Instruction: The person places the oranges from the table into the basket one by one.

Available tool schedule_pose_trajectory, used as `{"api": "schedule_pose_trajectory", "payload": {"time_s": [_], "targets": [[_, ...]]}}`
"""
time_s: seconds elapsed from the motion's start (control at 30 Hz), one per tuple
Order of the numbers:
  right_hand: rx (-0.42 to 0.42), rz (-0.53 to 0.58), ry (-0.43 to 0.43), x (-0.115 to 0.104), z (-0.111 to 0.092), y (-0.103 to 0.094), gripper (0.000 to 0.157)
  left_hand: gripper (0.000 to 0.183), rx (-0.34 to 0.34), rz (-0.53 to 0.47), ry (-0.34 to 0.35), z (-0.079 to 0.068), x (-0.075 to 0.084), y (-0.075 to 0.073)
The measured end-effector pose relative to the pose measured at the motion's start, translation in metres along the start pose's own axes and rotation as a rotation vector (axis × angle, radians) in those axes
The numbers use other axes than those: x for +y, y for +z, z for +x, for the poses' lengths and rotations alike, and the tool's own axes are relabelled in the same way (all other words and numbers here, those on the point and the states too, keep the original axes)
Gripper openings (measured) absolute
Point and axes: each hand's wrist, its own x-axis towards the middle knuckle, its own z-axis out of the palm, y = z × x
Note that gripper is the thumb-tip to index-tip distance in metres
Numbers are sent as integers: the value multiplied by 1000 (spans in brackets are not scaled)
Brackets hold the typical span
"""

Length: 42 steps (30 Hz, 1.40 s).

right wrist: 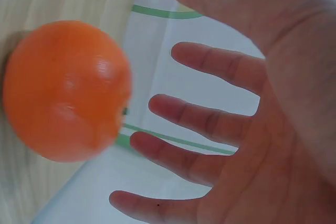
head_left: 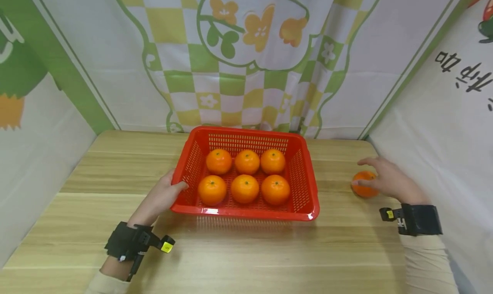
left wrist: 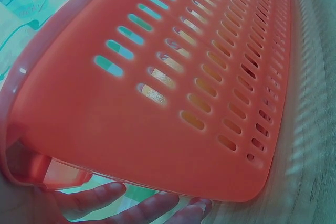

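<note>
A red plastic basket (head_left: 246, 216) with slotted walls stands on the table, and two rows of three oranges (head_left: 245, 188) lie inside it. My left hand (head_left: 163, 195) grips the basket's left side, thumb over the rim. In the left wrist view, its fingers (left wrist: 152, 211) curl against the outside of the slotted wall (left wrist: 131, 140). To the right of the basket, a single orange (head_left: 363, 189) rests on the wood. Over it hovers my right hand (head_left: 393, 180); the right wrist view has its fingers (right wrist: 205, 119) spread apart, a gap between them and the orange (right wrist: 68, 93).
Light wood-grain table (head_left: 246, 259) extends in front of the basket and to both sides. A patterned cloth curtain (head_left: 239, 84) hangs along the back edge. White printed cloth walls (head_left: 443, 127) close in the right and left sides.
</note>
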Motion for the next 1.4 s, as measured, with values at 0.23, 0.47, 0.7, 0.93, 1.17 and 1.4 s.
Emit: {"api": "schedule_pose_trajectory", "payload": {"time_s": [0.23,0.47,0.7,0.93,1.17,1.4], "targets": [[-3,-4,9,7,2,12,78,58,3,-1,3,0,-1,0],[11,4,-3,17,6,24,74,58,2,-8,9,1,-1,0],[33,-16,15,23,8,31,75,57,6,-2,6,0,-2,0],[26,4,32,28,10,36,79,58,6,-8,6,0,-1,1],[9,14,48,35,15,45,87,58,11,0,0,0,-2,1],[19,6,80,35,20,49,87,59,9,-5,-2,1,-1,1]]}}
